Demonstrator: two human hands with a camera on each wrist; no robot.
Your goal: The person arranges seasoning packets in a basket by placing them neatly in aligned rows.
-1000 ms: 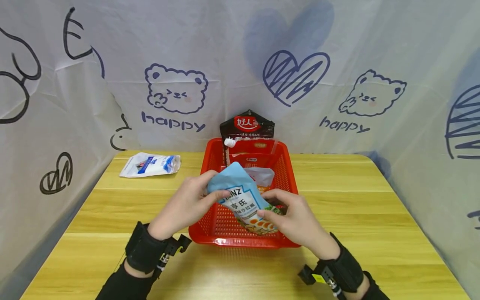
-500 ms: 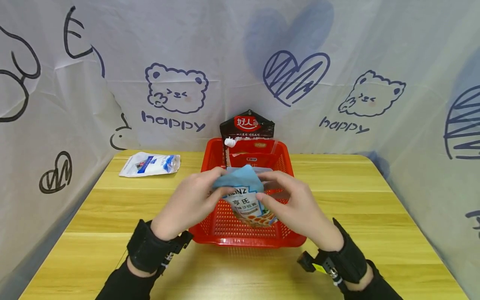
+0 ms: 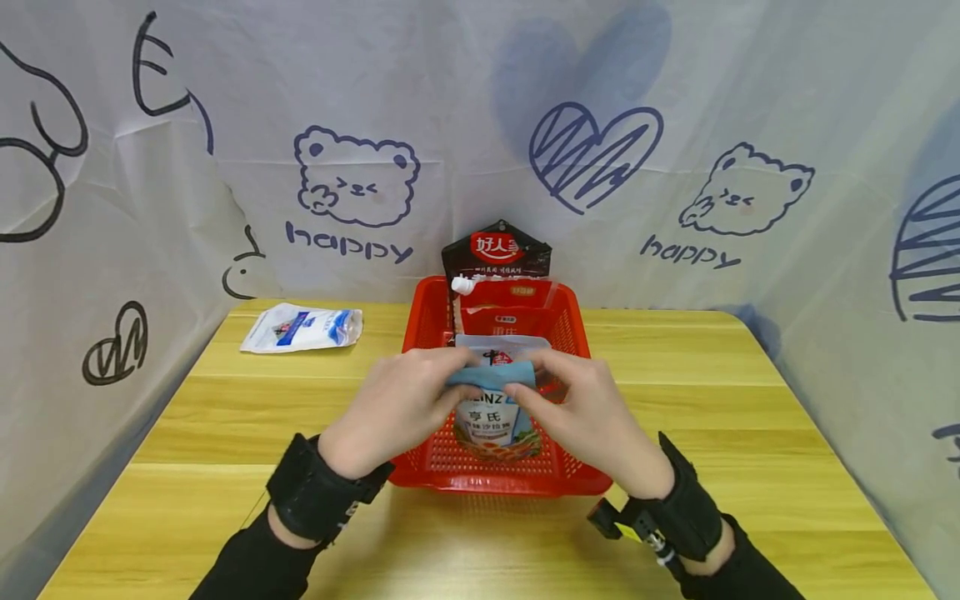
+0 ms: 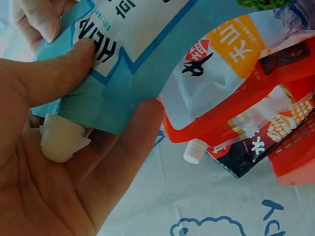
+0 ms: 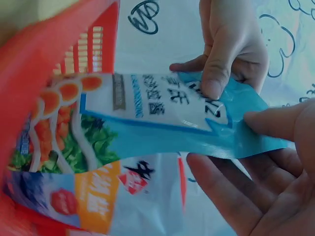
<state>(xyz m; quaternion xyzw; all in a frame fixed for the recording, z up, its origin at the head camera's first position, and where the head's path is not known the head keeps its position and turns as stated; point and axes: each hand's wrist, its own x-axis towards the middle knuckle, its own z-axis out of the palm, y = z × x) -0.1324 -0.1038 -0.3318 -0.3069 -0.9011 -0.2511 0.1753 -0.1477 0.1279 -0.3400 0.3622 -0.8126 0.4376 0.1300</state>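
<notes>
Both hands pinch the top of a light blue Heinz salad dressing pouch over the red basket. My left hand has its thumb on the front and fingers behind, at the corner with the white spout cap. At the opposite top corner my right hand grips the same way, its thumb near the blue edge. The pouch hangs upright, its bottom within the basket's outline. Right behind it stands a white and orange pouch in the basket.
Farther back in the basket is a red pouch with a white cap, then a black packet rising above the rim. A white and blue packet lies on the table's back left. Behind hangs a drawn-on white cloth.
The blue pouch has swung from slanted to upright, and its top now tips toward the viewer. The right hand has moved up to the top corner. The white and orange pouch shows more.
</notes>
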